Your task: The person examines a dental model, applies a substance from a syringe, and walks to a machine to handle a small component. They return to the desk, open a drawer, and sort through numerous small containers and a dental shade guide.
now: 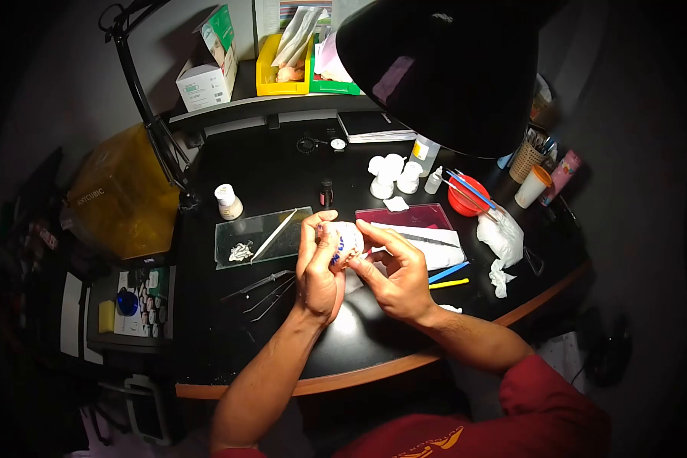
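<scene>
A pale dental model [346, 242] with blue writing on its side is held up over the middle of the desk. My left hand [317, 267] wraps round its left side, fingers closed on it. From the right, my right hand [397, 273] grips it between thumb and fingers. Behind my left hand lies a glass slab [240, 229] with a white stick-like tool [273, 236] and a small heap of white pieces [241, 253]. Beyond my right hand are a dark red slab [412, 216] and a white folded cloth or paper [435, 248], a thin dark tool across it.
A large black lamp shade [443, 76] hangs low at the upper right. Small white-topped jars [382, 187], a red bowl [468, 195] and crumpled tissue [501, 238] stand to the right. Metal instruments [259, 286] lie left; blue and yellow tools [449, 283] lie right.
</scene>
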`<state>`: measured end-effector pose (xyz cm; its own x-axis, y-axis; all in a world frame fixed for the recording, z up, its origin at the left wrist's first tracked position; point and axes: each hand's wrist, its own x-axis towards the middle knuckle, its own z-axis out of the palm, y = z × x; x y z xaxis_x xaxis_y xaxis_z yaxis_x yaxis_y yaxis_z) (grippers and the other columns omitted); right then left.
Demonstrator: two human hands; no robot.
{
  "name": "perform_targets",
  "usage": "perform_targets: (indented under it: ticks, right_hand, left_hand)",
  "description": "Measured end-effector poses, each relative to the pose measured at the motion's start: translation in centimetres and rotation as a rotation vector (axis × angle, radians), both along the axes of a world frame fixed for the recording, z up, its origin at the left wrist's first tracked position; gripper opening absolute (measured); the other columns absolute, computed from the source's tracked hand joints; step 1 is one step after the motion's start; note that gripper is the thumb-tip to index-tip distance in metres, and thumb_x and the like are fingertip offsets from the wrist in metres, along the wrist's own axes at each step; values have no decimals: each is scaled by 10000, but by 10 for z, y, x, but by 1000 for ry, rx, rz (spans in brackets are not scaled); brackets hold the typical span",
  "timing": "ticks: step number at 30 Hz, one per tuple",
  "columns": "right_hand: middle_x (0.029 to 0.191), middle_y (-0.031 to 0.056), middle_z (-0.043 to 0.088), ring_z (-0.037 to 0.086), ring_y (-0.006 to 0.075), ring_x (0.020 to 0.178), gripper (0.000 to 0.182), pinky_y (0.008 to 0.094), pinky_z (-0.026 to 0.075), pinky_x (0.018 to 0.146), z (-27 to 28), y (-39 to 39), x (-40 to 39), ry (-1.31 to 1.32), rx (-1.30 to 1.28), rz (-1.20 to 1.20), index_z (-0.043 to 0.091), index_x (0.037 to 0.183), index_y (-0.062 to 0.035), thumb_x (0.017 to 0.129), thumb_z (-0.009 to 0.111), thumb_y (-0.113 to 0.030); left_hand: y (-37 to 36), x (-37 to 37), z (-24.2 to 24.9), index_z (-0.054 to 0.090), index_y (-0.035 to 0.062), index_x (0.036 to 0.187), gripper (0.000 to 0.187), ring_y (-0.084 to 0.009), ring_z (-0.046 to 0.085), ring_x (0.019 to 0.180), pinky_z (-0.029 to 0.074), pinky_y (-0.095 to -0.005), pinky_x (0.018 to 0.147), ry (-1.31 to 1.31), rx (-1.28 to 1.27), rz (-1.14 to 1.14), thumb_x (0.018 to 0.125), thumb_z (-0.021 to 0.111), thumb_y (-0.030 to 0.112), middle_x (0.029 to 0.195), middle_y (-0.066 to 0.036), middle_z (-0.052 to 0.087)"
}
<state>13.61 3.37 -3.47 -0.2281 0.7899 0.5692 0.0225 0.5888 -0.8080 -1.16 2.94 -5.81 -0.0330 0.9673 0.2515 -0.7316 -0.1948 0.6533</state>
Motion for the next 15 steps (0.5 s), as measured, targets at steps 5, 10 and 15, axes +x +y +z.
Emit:
perform_targets:
  ticks: [5, 10, 15]
  right_hand:
    - [1141, 132, 694, 668, 163, 1001, 517, 274, 551, 792, -1, 4, 9, -1, 23, -37, 666, 1293, 46, 827, 856, -69]
    - [1082, 133, 674, 655, 211, 962, 634, 328, 543, 799, -1, 5, 12, -142, 299, -186, 685, 1263, 32, 713, 945, -146]
    - [1024, 124, 659, 656, 206, 906, 579, 328, 554, 780, 9, -3, 12, -213, 489, -321, 721, 1200, 48, 676, 926, -90]
  left_hand:
    - [-8, 10, 21, 465, 34, 1433, 406, -186, 610, 1049, 494, -358, 933, -141, -177, -64, 1079, 546, 216, 1189, -101, 618]
    - [-5, 13, 9, 528, 29, 1381, 403, -166, 599, 1013, 487, -348, 958, -126, -161, -158, 1097, 522, 314, 1146, -70, 630]
    - [-3, 20, -4, 528, 32, 1405, 463, -201, 618, 1170, 462, -438, 1126, -166, -53, -324, 1110, 438, 378, 1239, -97, 643]
